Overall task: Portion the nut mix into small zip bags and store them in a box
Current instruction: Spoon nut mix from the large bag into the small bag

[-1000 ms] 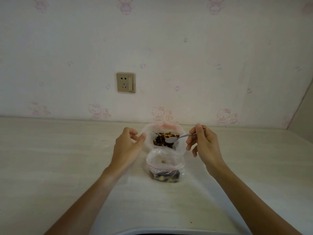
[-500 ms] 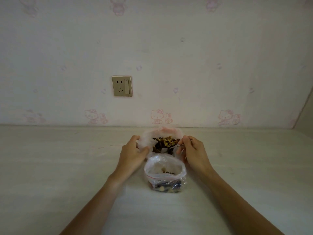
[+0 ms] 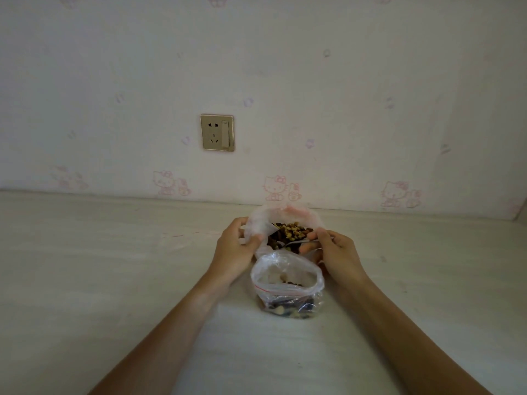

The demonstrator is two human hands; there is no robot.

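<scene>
A large clear bag (image 3: pixel 258 220) stands open near the wall, and the nut mix (image 3: pixel 291 230) shows inside it. My left hand (image 3: pixel 232 250) pinches the left side of that bag's rim. My right hand (image 3: pixel 335 253) grips a metal spoon (image 3: pixel 296 242), whose bowl is down in the nut mix. In front of the big bag stands a small zip bag (image 3: pixel 286 283) with a red stripe. It is open at the top, with dark and light nuts at its bottom.
The pale table (image 3: pixel 114 280) runs back to a wall with pink cartoon-cat wallpaper. A gold wall socket (image 3: pixel 217 133) sits above the table, left of the bags. No box is in view.
Both hands closed in on the large bag. My left hand took hold of its rim, and the spoon in my right hand went down into the nut mix. The camera tilted up slightly.
</scene>
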